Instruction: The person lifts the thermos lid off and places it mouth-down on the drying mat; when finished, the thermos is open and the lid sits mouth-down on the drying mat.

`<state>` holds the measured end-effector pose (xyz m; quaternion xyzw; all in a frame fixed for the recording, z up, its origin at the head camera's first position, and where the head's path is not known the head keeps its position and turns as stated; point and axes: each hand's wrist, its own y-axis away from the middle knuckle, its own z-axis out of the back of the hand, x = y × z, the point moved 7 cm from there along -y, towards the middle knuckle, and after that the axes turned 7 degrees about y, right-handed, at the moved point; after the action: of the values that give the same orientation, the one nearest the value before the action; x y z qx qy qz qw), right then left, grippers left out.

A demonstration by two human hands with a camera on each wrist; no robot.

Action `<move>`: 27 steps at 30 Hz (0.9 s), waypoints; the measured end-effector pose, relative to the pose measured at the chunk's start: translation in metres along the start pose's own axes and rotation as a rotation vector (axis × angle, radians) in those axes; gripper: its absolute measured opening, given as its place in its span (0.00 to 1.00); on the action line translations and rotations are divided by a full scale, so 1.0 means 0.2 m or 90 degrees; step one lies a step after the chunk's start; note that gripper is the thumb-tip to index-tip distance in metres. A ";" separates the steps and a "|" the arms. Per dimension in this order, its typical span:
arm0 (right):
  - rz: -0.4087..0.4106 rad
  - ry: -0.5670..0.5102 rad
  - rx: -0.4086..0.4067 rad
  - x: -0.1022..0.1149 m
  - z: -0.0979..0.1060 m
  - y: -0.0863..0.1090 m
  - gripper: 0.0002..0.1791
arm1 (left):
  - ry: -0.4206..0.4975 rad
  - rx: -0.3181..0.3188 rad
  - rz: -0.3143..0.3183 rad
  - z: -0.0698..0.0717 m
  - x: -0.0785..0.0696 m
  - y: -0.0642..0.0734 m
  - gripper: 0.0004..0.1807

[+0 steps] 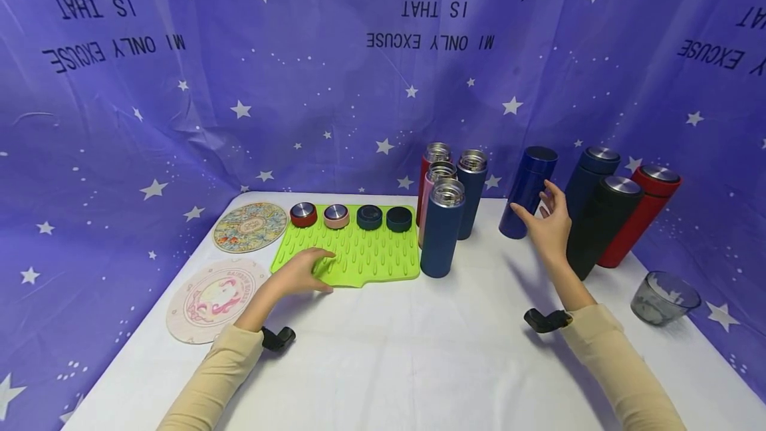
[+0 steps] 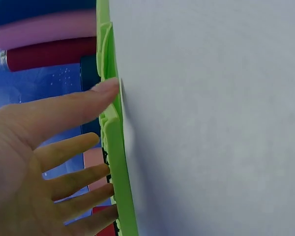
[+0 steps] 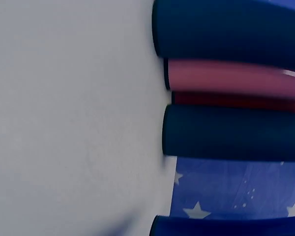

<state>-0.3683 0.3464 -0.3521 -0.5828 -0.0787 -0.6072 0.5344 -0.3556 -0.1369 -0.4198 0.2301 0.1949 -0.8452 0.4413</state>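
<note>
My left hand (image 1: pixel 301 273) is low over the front edge of the bumpy green mat (image 1: pixel 383 255), its fingers spread and holding nothing. In the left wrist view the thumb tip overlaps the edge of the mat. Along the back of the mat sit a red lid (image 1: pixel 303 215), a pink lid (image 1: pixel 336 217) and two dark blue lids, one of them the right-hand lid (image 1: pixel 398 219). My right hand (image 1: pixel 552 231) is beside the capped blue thermos (image 1: pixel 519 201), thumb and fingers apart, the thumb tip overlapping its side. The right wrist view does not show this hand.
Several uncapped thermoses, including a front blue one (image 1: pixel 441 238), stand right of the mat. Capped black (image 1: pixel 598 231), red (image 1: pixel 634 218) and dark blue (image 1: pixel 583 181) thermoses stand at the right, behind a glass cup (image 1: pixel 663 299). Two round coasters (image 1: pixel 251 226) lie at the left.
</note>
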 end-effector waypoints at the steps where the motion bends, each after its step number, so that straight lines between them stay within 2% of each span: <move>1: -0.003 -0.001 -0.009 -0.01 0.00 -0.01 0.45 | 0.004 0.001 0.002 0.00 0.01 0.00 0.40; 6: -0.033 0.006 -0.035 -0.08 0.00 -0.10 0.48 | 0.006 0.005 -0.001 0.00 0.03 0.00 0.39; 13: -0.089 0.048 -0.008 -0.18 -0.04 -0.19 0.53 | 0.004 0.003 -0.003 0.00 0.03 0.00 0.37; 18: -0.095 0.082 0.003 -0.22 -0.06 -0.22 0.54 | 0.001 0.005 -0.006 -0.01 0.03 0.00 0.37; 24: -0.087 0.078 0.019 -0.24 -0.09 -0.23 0.49 | -0.005 0.006 -0.007 -0.01 0.04 0.00 0.37; 27: -0.077 0.067 0.004 -0.24 -0.09 -0.23 0.48 | -0.004 0.007 -0.013 -0.01 0.04 0.00 0.37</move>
<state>-0.4249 0.3789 -0.3714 -0.5425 -0.0875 -0.6680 0.5018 -0.3597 -0.1403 -0.4258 0.2279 0.1911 -0.8516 0.4317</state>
